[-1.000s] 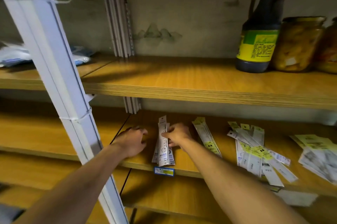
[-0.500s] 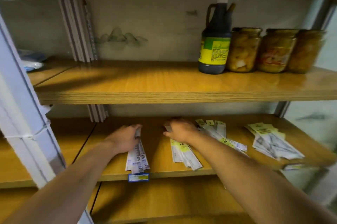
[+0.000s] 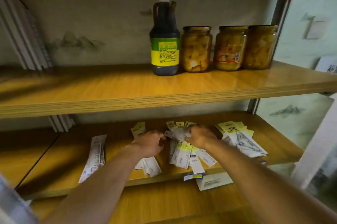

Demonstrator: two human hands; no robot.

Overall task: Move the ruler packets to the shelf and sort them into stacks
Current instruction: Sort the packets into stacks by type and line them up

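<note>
left grip [image 3: 150, 143] seemingly curled, right grip [image 3: 199, 137] pinching

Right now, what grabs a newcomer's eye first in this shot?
Both hands, left hand and right hand, work a messy pile of ruler packets mid-shelf, the right pinching one. Above them a dark sauce bottle stands beside three jars on the upper shelf.

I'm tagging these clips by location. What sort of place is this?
Probably a small shop or stockroom. Wooden shelves hold a dark sauce bottle beside jars of preserved food, packaged ruler packets lie in piles below, and a price tag is clipped to the shelf edge.
</note>
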